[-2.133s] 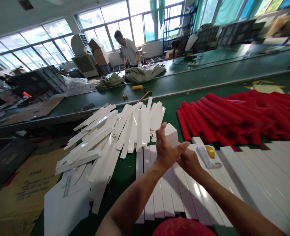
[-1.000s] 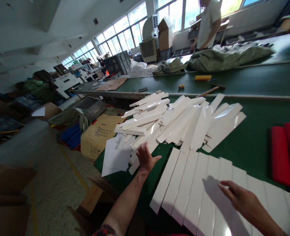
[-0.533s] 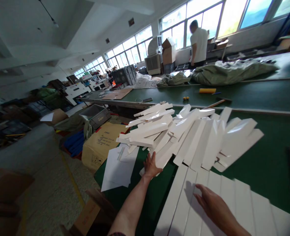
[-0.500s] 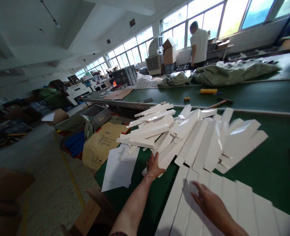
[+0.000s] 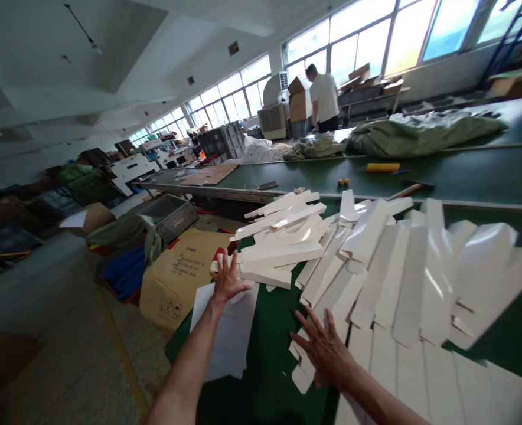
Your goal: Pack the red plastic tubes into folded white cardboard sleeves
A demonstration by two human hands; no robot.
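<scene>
Many long white folded boxes (image 5: 403,277) lie in overlapping piles on a green table (image 5: 272,354). My left hand (image 5: 229,280) has its fingers spread at the left end of the left pile, over the top of some white paper sheets (image 5: 232,342). Spread too, my right hand (image 5: 323,345) is on or just above the near ends of white boxes in the middle. Neither hand is closed round a box. More white boxes (image 5: 407,372) lie side by side at the bottom right, partly behind my right forearm.
Beyond the piles, a green conveyor (image 5: 296,177) carries a yellow roll (image 5: 382,167) and a hammer (image 5: 407,190). A tan sack (image 5: 181,271) and a grey crate (image 5: 172,218) stand at the left. A person (image 5: 324,97) stands near the windows.
My left hand has moved left, from the middle boxes to the left pile's end. My right hand has moved left and spread its fingers. The view has shifted, and the person stands farther left.
</scene>
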